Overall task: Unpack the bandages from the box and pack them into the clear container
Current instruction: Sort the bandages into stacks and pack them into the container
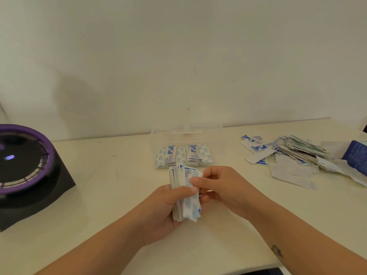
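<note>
My left hand (168,207) grips a thick stack of white-and-blue wrapped bandages (184,203) upright over the table's middle. At the stack's right side, the thumb and fingers of my right hand (222,185) pinch its outer bandages. Just beyond the hands stands the clear container (156,135), lid off or open, with several bandages (183,156) lined up on its floor. A loose heap of bandages (294,155) lies at the right. The dark blue bandage box (355,153) lies open at the far right edge.
A black device with a purple ring (23,165) sits at the left on the cream table (99,195). A white wall rises right behind the table. The table's front edge runs close under my forearms.
</note>
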